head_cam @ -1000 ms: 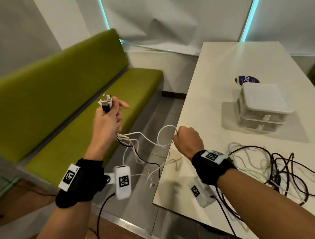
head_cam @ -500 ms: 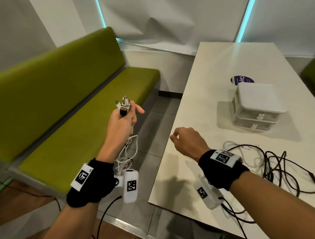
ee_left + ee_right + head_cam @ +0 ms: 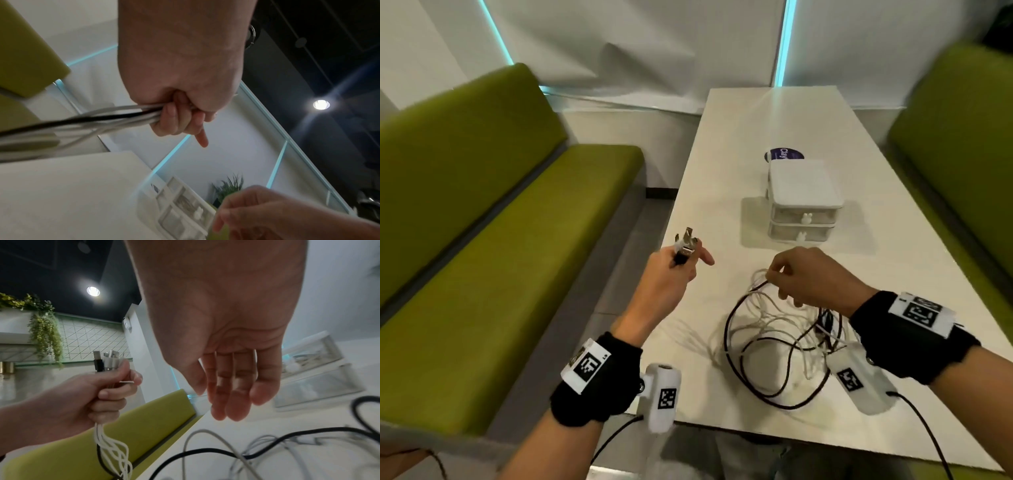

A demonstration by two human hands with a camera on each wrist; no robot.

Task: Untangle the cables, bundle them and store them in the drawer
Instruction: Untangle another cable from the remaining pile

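My left hand [image 3: 681,265] is raised over the white table's [image 3: 726,164] left edge. It grips a bunch of cable ends, with the USB plugs [image 3: 686,244] sticking up out of the fist. In the left wrist view white and black cables [image 3: 86,121] run out of that fist [image 3: 176,120]. A loose tangle of cables [image 3: 774,342] lies on the table. Just above its far side my right hand [image 3: 779,284] hovers, fingers relaxed and holding nothing [image 3: 232,395]. A white two-drawer unit [image 3: 804,202] stands behind, both drawers closed.
Green benches run along the left [image 3: 482,240] and the right [image 3: 962,154] of the table. A round dark-blue sticker [image 3: 784,155] lies behind the drawer unit. The table's near edge is close below the tangle.
My right hand let go of the white cable loop it pinched and moved right to the tangle. My left hand carried the plug ends from over the bench to the table's edge.
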